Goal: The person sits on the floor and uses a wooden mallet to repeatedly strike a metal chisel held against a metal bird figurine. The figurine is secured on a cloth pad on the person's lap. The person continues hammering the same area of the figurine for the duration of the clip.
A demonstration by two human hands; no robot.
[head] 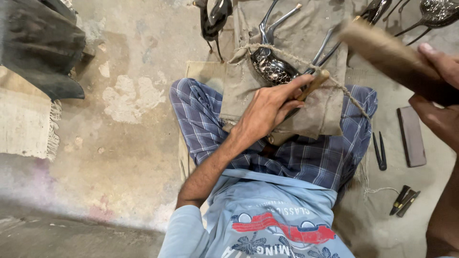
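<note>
I sit cross-legged on the floor with a dusty tan cloth over my lap. A shiny metal animal figure with a patterned body and thin legs lies on the cloth, tied down with coarse rope. My left hand grips a small wooden-handled chisel whose end rests against the figure. At the upper right, my right hand holds a wooden mallet, blurred by motion and raised above the chisel.
A dark flat bar, a black two-pronged tool and a few small chisels lie on the floor at right. More metal figures stand at the top. A fringed mat and dark cloth lie at left.
</note>
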